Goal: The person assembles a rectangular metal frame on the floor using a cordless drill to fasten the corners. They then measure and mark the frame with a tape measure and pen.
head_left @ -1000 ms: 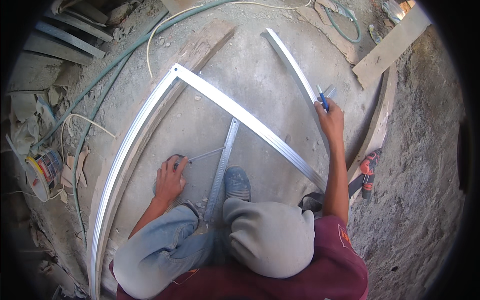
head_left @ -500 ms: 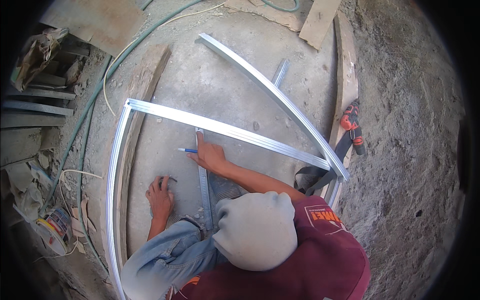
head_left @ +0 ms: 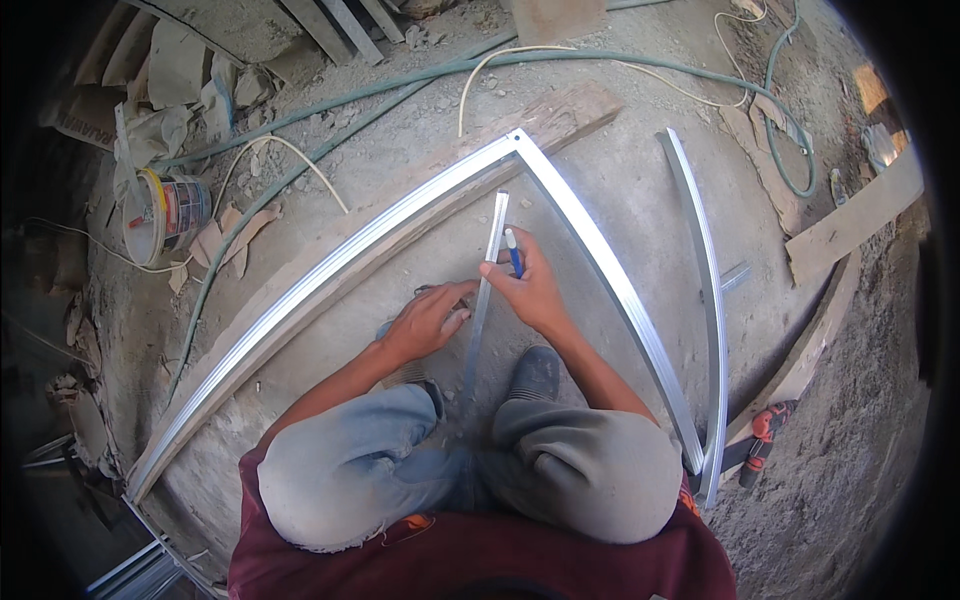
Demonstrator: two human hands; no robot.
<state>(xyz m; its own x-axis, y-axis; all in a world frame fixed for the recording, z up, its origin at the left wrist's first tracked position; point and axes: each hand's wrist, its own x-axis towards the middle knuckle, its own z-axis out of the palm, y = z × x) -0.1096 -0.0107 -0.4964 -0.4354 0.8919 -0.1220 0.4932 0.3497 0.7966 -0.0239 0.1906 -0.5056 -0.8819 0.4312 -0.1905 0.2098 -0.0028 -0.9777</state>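
A short, narrow metal channel [head_left: 482, 310] rises between my knees. My right hand [head_left: 532, 292] is closed on it near its upper end, thumb against its face. The same hand also holds a blue pen [head_left: 515, 254] with a white end, pointing up beside the channel. My left hand [head_left: 428, 322] is just left of the channel, fingers curled, fingertips close to it. A small dark thing shows at the left fingers, too hidden to name. Beyond the hands, two long silvery metal channels [head_left: 330, 270] [head_left: 610, 280] meet at a corner.
Another long metal channel [head_left: 700, 240] stands to the right, over a short metal piece [head_left: 736, 277]. A red and black power drill [head_left: 766, 436] lies at lower right. Wooden boards [head_left: 575, 108] border the floor. Green hoses [head_left: 400, 85], a paint bucket [head_left: 165, 212] and scraps lie leftward and beyond.
The view has turned, swinging the frame. My right hand now grips the short channel and keeps the pen. My left hand has come up close to the channel.
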